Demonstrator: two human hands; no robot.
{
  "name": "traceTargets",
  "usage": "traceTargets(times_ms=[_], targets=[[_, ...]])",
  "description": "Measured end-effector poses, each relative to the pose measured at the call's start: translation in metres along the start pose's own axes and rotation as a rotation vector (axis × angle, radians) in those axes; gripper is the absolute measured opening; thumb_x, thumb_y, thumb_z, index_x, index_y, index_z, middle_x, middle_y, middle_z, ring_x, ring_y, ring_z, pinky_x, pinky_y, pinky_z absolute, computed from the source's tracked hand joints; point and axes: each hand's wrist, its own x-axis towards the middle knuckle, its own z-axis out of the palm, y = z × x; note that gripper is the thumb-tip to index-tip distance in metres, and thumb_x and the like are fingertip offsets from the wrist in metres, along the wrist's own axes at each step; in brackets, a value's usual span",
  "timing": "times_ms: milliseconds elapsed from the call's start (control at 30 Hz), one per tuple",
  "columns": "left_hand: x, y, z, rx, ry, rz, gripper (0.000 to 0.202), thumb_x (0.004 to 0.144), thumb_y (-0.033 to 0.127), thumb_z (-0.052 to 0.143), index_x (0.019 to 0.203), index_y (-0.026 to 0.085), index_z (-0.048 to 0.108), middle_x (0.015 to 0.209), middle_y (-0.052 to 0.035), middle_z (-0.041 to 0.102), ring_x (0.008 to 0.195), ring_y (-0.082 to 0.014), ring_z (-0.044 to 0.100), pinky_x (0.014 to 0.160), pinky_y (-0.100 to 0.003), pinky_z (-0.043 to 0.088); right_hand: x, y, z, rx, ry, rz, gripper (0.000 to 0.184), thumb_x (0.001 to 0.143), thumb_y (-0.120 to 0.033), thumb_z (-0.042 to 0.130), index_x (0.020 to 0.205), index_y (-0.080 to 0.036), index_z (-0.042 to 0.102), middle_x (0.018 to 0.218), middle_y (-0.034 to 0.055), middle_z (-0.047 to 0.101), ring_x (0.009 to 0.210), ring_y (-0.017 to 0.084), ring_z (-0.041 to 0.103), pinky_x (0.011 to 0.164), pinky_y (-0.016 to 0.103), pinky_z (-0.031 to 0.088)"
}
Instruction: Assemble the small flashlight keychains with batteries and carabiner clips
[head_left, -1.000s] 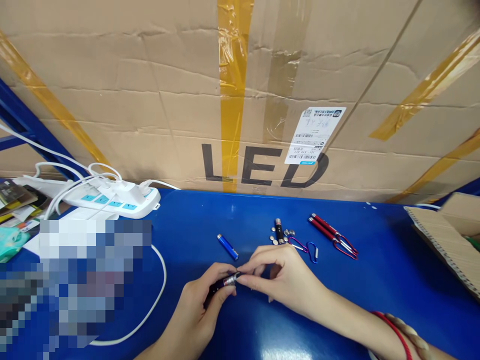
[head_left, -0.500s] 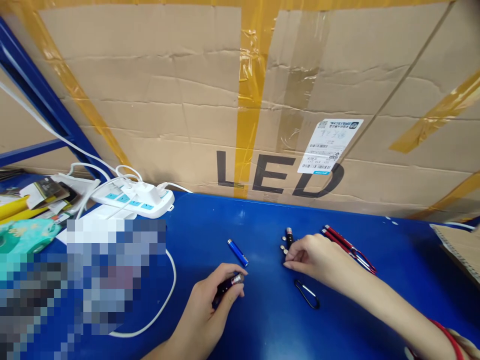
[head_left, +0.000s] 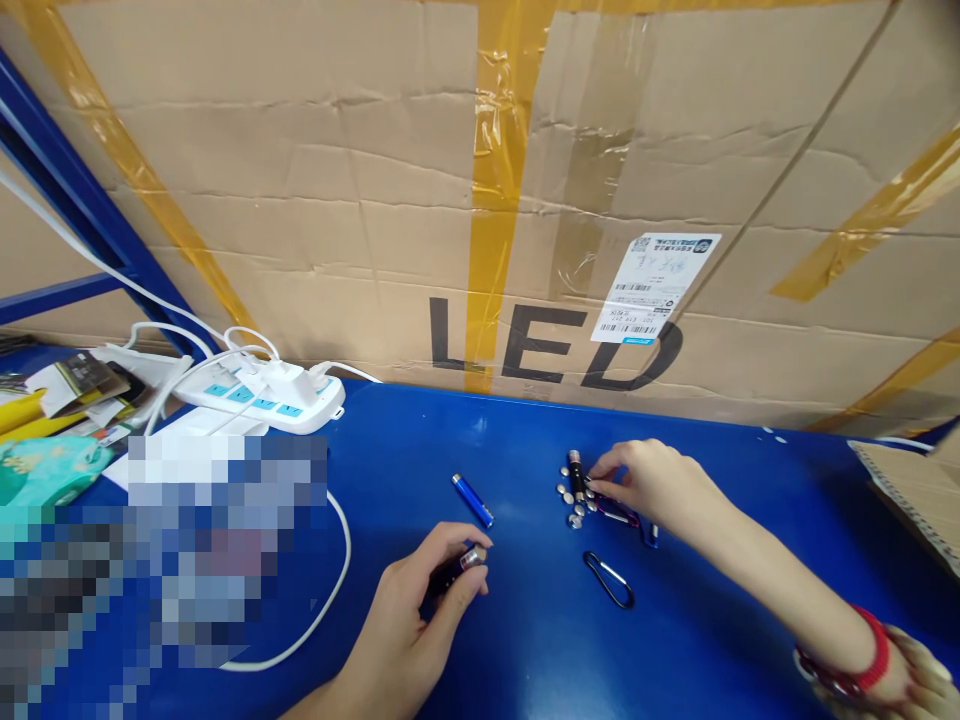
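My left hand [head_left: 420,610] is closed round a small dark pen-light tube [head_left: 459,570] with a silver open end, held low over the blue table [head_left: 525,650]. My right hand [head_left: 652,485] reaches forward, its fingertips pinched at a cluster of small silver button cells [head_left: 570,500] beside a short black tube [head_left: 575,472]. Whether it holds a cell I cannot make out. A blue tube [head_left: 472,499] lies between the hands. A black carabiner clip [head_left: 609,580] lies on the table below the right hand. Coloured clips [head_left: 626,516] lie partly under that hand.
A big taped cardboard box marked LED [head_left: 480,220] stands along the table's far edge. A white power strip [head_left: 262,395] with plugs and a white cable [head_left: 330,590] lies at the left, by a blurred patch. An open carton [head_left: 911,490] sits at the right edge.
My right hand left the tube in my left hand, set a black carabiner down, and moved forward to the button cells. The left hand has stayed put with its tube.
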Motion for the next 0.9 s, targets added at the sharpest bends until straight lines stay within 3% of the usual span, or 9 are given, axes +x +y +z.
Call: traceTargets(times_ms=[333,400,567,700,900], targets=[[0.000,0.003,0.001,0.015,-0.037,0.003,0.020,0.089,0.030,0.043,0.099,0.021,0.056,0.070,0.0003,0.058,0.064,-0.0120,0.053,0.058,-0.020,0.040,-0.001,-0.005,0.001,0.011,0.077,-0.070,0.010,0.074,-0.027,0.064,0.068,-0.030,0.072,0.070,-0.0032,0.068,0.061,0.015,0.063,0.044,0.021,0.035],[-0.001,0.003,0.001,0.005,-0.042,-0.002,0.020,0.089,0.030,0.043,0.101,0.021,0.056,0.071,0.0005,0.058,0.065,-0.0122,0.053,0.059,-0.020,0.040,-0.005,-0.008,-0.002,0.087,0.114,-0.125,0.010,0.074,-0.027,0.063,0.069,-0.030,0.071,0.070,-0.0028,0.068,0.059,0.014,0.062,0.045,0.021,0.038],[-0.003,0.007,0.001,0.021,-0.061,0.001,0.020,0.090,0.025,0.042,0.101,0.020,0.057,0.071,0.0009,0.057,0.064,-0.0116,0.052,0.059,-0.019,0.040,-0.027,-0.039,-0.007,0.504,0.150,-0.435,0.019,0.080,-0.035,0.057,0.075,-0.024,0.071,0.074,0.0024,0.068,0.055,0.013,0.060,0.045,0.021,0.044],[-0.002,0.009,0.000,0.063,-0.050,0.073,0.019,0.091,0.019,0.041,0.095,0.018,0.059,0.072,0.0006,0.059,0.068,-0.0116,0.054,0.067,-0.020,0.042,-0.044,-0.063,-0.004,0.717,0.078,-0.489,0.023,0.080,-0.040,0.058,0.076,-0.024,0.072,0.074,0.0048,0.068,0.055,0.013,0.060,0.037,0.019,0.039],[-0.005,0.008,-0.001,0.094,-0.022,0.146,0.020,0.090,0.014,0.043,0.097,0.016,0.061,0.078,-0.0019,0.063,0.073,-0.0128,0.058,0.074,-0.022,0.044,-0.048,-0.076,0.004,0.736,0.014,-0.537,0.021,0.077,-0.041,0.062,0.070,-0.025,0.072,0.069,0.0037,0.066,0.053,0.012,0.058,0.036,0.018,0.039]])
